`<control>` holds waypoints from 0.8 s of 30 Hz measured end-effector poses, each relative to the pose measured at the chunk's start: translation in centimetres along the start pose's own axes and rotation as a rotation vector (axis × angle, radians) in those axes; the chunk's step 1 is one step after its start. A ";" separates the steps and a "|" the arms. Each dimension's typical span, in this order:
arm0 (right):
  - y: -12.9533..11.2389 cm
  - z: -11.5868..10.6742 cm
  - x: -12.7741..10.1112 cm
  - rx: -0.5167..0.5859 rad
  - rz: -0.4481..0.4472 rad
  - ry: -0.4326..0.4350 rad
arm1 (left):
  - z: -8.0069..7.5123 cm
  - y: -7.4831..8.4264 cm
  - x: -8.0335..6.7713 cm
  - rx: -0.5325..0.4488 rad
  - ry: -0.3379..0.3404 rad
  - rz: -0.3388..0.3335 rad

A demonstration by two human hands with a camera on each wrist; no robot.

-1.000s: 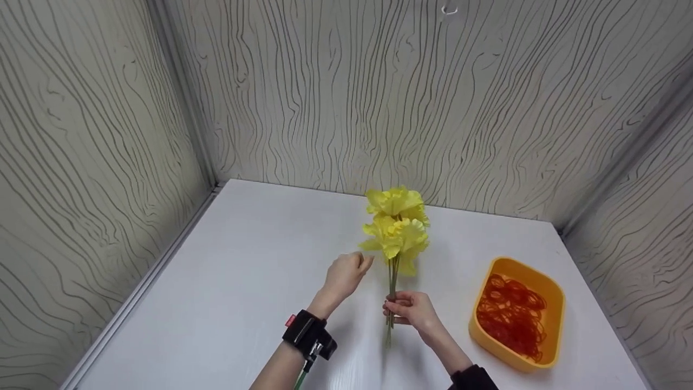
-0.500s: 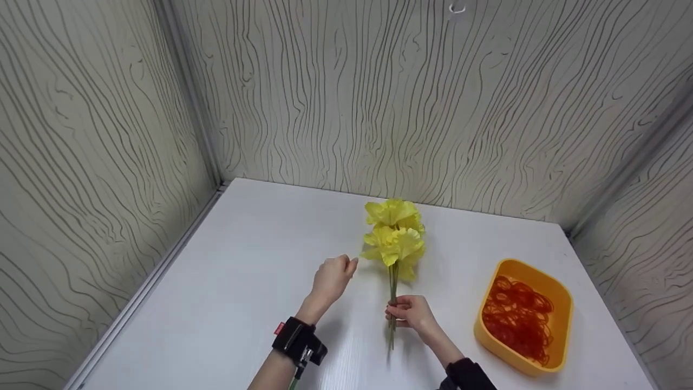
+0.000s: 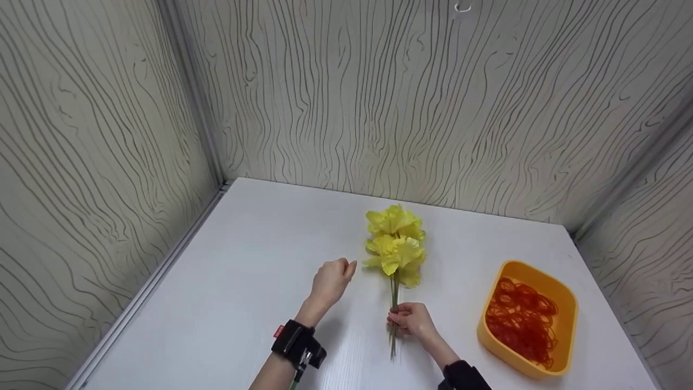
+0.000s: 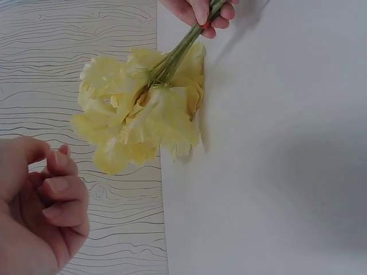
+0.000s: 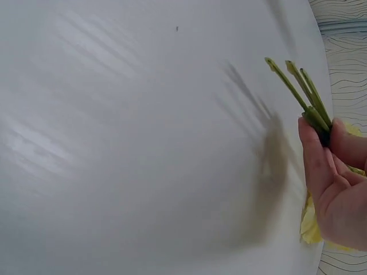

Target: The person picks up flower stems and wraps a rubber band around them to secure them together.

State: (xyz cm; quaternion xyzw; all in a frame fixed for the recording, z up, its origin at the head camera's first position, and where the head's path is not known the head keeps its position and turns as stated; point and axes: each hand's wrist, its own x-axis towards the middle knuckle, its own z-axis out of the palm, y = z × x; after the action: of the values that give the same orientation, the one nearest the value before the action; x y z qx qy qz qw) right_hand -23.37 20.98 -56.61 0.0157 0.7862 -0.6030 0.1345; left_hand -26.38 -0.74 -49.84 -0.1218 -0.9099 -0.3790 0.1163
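In the head view, several yellow flowers [image 3: 398, 254] stand bunched together over the white table. My right hand [image 3: 412, 318] pinches their green stems [image 5: 317, 114] between thumb and fingers, with the cut ends sticking out past the grip. A small red-orange spot [image 4: 205, 24], like a band, shows on the stems right at the thumb. Left of the blooms, my left hand [image 3: 331, 280] is held in the air, apart from the flowers. Its fingers [image 4: 66, 209] are loosely curled, with nothing visible in them.
At the right on the white table [image 3: 260, 260] stands a yellow-orange tub [image 3: 567, 325] with many thin red rubber bands [image 3: 522, 325] in it. Wood-patterned panels [image 3: 346, 97] rise at the back and both sides. A small white hook [image 3: 463, 7] is on the back panel.
My left hand has drawn a little to the left, away from the flowers. The right hand has come slightly lower and nearer with the bunch.
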 end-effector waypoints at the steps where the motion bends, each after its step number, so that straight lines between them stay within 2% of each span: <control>1: 0.1 0.0 0.0 0.002 0.010 0.005 | 0.0 0.0 0.0 0.000 -0.003 -0.002; 7: 0.7 0.2 0.3 -0.013 0.019 -0.004 | -0.1 -0.2 -0.1 0.004 -0.009 -0.010; 17: 1.3 0.0 0.5 -0.086 -0.063 -0.043 | -0.1 -0.2 -0.2 -0.003 -0.020 -0.013; 24: 1.2 -0.2 0.6 -0.105 -0.038 -0.032 | -0.3 -0.1 0.0 -0.006 -0.007 -0.002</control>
State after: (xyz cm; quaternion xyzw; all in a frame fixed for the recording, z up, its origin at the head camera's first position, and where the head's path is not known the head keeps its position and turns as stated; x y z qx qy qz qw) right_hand -23.70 21.39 -57.86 -0.0159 0.8146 -0.5637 0.1360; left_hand -26.35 -1.00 -49.71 -0.1226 -0.9093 -0.3814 0.1125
